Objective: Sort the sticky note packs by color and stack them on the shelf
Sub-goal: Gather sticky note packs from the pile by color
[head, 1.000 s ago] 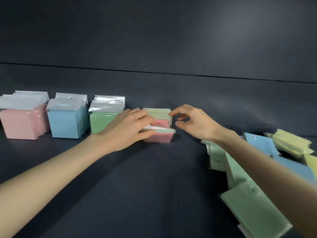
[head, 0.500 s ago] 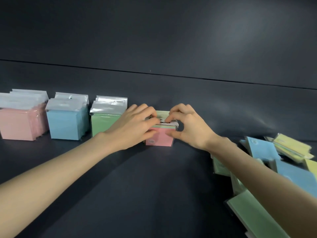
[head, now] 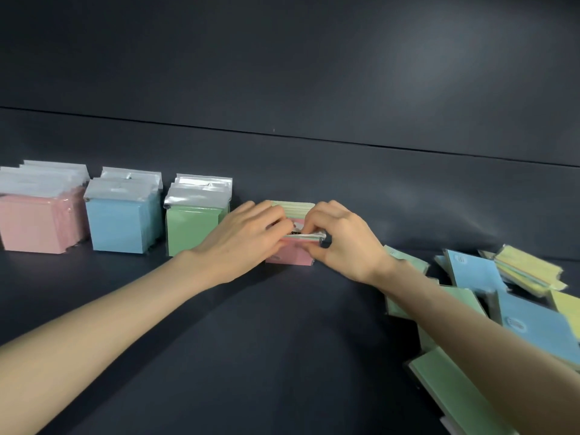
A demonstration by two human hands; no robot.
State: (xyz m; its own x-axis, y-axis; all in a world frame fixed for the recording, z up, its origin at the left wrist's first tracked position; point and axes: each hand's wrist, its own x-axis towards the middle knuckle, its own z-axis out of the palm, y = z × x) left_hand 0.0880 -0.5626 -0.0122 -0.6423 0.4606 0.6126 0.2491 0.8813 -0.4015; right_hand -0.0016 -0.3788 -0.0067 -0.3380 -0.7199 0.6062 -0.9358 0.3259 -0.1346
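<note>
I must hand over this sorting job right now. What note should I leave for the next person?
Left hand and right hand: both pinch the top flap of the front pack in the fourth stack.
Done: pink stack, blue stack and green stack stand in a row on the shelf.
To do: the loose pile of green, blue and yellow packs on the right.

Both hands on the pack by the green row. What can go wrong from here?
1. The left hand lies close beside the green row; a nudge may topple those upright packs.
2. It and the right hand pinch the top of the pink-fronted pack, so it may tip on release.
3. The right forearm crosses the loose pile; pulling back might scatter it.
</note>
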